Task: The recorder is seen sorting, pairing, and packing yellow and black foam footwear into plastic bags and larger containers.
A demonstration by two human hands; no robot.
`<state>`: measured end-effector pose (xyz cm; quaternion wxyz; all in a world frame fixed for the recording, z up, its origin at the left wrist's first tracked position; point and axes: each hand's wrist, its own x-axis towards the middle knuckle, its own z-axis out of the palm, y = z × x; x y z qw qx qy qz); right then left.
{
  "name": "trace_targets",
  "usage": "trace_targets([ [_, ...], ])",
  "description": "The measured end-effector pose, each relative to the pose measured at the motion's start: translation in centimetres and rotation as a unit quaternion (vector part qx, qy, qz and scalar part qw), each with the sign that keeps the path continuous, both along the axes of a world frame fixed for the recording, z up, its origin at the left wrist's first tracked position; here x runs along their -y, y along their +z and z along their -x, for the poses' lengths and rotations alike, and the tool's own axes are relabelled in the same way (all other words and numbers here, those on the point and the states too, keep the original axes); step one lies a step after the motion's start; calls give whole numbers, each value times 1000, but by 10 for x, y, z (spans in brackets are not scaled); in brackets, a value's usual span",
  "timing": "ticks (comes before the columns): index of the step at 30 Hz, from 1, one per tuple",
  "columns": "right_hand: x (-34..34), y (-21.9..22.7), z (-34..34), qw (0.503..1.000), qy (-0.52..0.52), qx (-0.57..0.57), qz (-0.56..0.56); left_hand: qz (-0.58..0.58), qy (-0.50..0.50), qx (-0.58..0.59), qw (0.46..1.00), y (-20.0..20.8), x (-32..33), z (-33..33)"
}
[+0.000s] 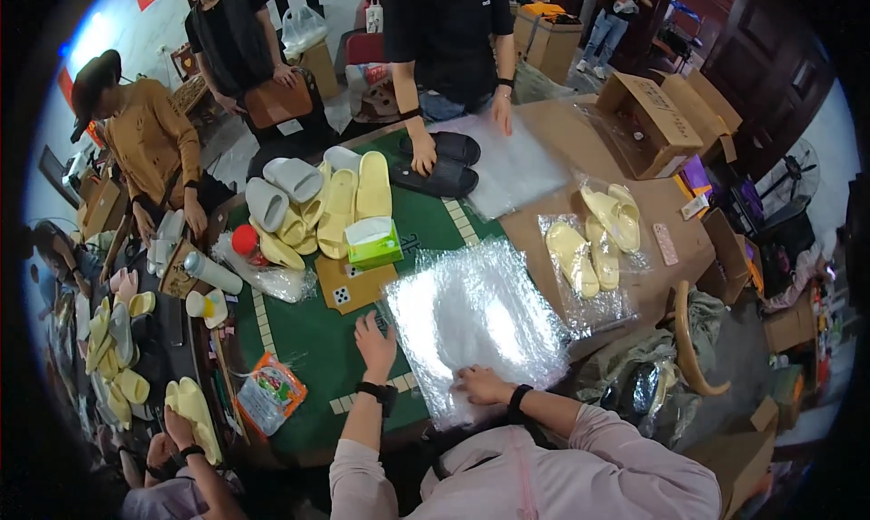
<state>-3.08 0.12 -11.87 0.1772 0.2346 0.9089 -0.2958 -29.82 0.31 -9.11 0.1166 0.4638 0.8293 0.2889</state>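
A stack of clear plastic bags lies before me, shining with glare, across the green tabletop. My right hand rests on its near part, fingers extended over the film. Just left of the stack, my left hand is over the green surface with its fingers apart, holding nothing. A small dark patch by its fingertips is too small to name. Beyond it are a brown mat with dice pictures and a green tissue box. To the right, pale yellow slippers lie on clear plastic bags.
Yellow and grey slippers are heaped at the back left. Across the table, a co-worker's hand touches black slippers beside more clear film. An orange packet, a flask, an open carton and a phone-shaped pink thing stand around.
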Motion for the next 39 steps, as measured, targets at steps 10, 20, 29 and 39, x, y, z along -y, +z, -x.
trace_targets([
  [10, -19, -22, 3, 991, -54, -46, 112, -51, 29, 96, 994, -11, -149, 106],
  [20, -19, -24, -4, 988, -73, -47, 124, -48, -102, 325, 939, -28, -216, 18],
  [29, -27, -47, -15, 958, -82, -137, 240, 216, -135, -220, 942, 28, -282, 126],
  [39, -15, -38, -7, 982, -63, -60, 166, 221, -173, -207, 937, 8, -216, 122],
])
